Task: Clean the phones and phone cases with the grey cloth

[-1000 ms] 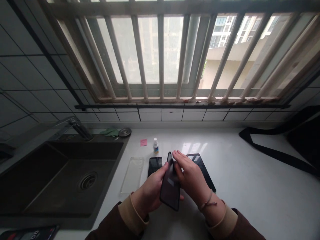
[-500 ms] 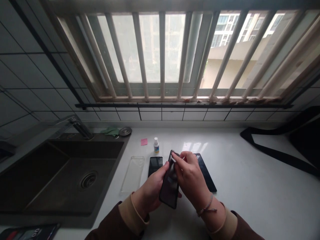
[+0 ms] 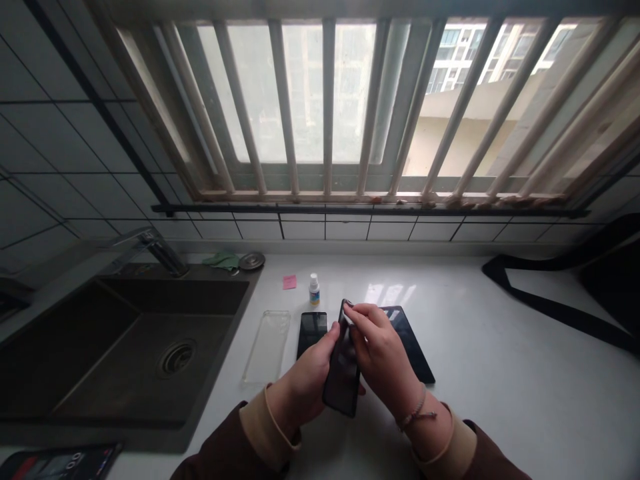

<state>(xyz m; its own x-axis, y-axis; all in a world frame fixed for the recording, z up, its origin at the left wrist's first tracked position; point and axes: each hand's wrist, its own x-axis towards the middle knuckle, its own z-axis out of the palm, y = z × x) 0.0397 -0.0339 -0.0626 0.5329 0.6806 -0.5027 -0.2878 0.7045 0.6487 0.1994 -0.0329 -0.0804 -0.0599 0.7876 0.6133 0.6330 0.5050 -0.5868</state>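
Phone [image 3: 344, 383], black, long and flat with a shiny dark face: held up, tilted, between both hands, over the shiny white counter [image 3: 500, 387].
Left hand [image 3: 311, 373]: wrapped around the phone's left side, thumb on the edge, fingertips peeking out past the right side.
Right hand [image 3: 384, 347]: grasping the top end with bent fingers; cannot tell if also pinching a thin rim there.
Drop: could slide down after a hard tug up top, with too loose a left grip; might bang the counter or the smaller black phone [image 3: 313, 328] lying near.
Bump: could shove the big flat black tablet [image 3: 411, 339], just past the right hand, with one wide swing.
Smears: likely on the dark face, from fingers pressing there.
Tipping: less likely for the little white plastic bottle [image 3: 314, 291], standing farther back.
Left side: see-through plastic phone case [image 3: 266, 348], lying flat.
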